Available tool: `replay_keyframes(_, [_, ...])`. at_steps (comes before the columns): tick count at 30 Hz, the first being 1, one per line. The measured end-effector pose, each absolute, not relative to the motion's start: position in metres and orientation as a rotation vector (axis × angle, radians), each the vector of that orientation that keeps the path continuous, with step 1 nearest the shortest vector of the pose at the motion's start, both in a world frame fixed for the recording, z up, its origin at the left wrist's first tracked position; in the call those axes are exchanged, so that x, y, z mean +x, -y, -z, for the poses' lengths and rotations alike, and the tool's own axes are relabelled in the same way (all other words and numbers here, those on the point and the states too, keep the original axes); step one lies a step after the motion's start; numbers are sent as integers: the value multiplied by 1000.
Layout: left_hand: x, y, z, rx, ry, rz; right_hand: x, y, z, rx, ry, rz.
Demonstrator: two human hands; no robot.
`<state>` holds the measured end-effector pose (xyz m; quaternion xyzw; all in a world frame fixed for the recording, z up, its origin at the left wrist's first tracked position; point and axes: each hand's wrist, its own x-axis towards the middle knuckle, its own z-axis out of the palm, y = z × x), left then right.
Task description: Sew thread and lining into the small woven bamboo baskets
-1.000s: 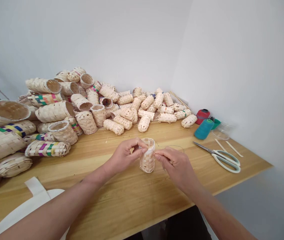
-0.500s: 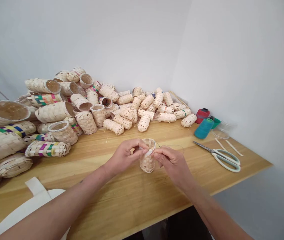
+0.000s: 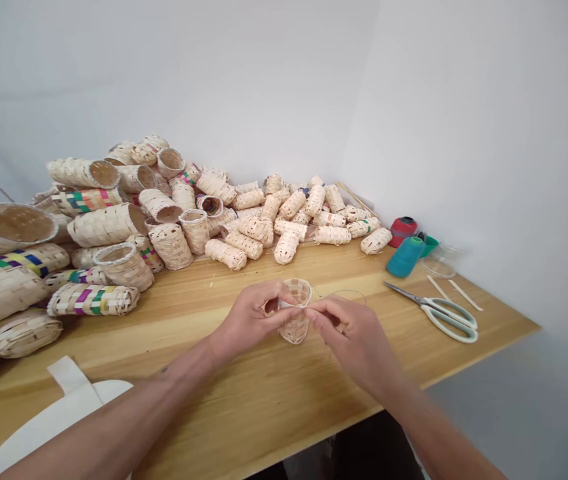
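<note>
A small woven wood-strip basket (image 3: 295, 329) stands upright on the table, its open mouth facing up. My left hand (image 3: 254, 310) is closed on the near left of its rim, thumb outside and fingers over the edge. At the right side of that rim, my right hand (image 3: 351, 333) pinches with thumb and forefinger; what lies between the fingertips is too small to make out. A thin dark thread (image 3: 349, 291) loops out behind the right hand from near the rim.
Scissors (image 3: 439, 313), a teal thread cone (image 3: 407, 257), a red thread cone (image 3: 403, 231), a clear plastic container (image 3: 441, 260) and two thin strips (image 3: 451, 293) lie to the right. Piled woven baskets (image 3: 109, 223) stretch along the wall. White flat material (image 3: 64, 413) lies front left.
My right hand has turned slightly, its fingers still at the rim. The left thumb has shifted lower across the basket's front. The view has moved a little.
</note>
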<state>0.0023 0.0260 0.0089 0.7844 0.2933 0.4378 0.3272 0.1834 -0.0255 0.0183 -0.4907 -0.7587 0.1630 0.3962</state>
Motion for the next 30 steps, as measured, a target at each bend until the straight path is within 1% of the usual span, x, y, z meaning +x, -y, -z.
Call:
replay_keyframes(5, [2,-26,-15,2074,-802,-1063,215,24,-32,-1221,2093,-95])
replay_keyframes(8, [0,-26,-17,2074,-779,-996,227,23,-44,-1189,2143,-7])
replay_keyframes(13, [-2,-25,-19,2125,-704,-989,225,22,-53,-1149,2289,40])
replay_keyframes(17, [-4,-24,-22,2172,-569,-898,220,19,-57,-1073,2393,103])
replay_keyframes(24, [-4,-24,-24,2182,-521,-818,215,13,-66,-957,2509,189])
replay_keyframes(30, [-3,-23,-28,2178,-459,-820,214,8,-68,-840,2628,154])
